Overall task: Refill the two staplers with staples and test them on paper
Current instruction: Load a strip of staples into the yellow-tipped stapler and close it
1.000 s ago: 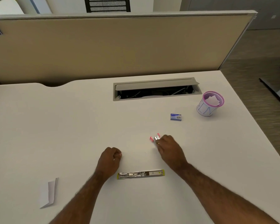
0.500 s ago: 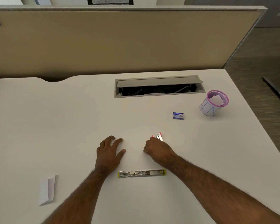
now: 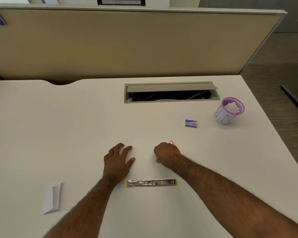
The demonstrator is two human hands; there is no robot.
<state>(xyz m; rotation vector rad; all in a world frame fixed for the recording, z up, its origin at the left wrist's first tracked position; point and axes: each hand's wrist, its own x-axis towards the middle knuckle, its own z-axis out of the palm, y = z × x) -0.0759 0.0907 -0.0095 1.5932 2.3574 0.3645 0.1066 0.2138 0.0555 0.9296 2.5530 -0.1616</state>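
Right hand curled over pink stapler, mid-bench; left hand flat, fingers spread, empty. Nearest: yellow stapler, opened flat. Likely light, rigid, slick; grip by sides. Farther: staple box.

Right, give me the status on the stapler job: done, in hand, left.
Done: the yellow stapler lies opened flat near the desk's front edge. In hand: the right hand is curled over the pink stapler; the left hand rests open on the desk. Left: the staple box looks shut, and the folded paper lies untouched.
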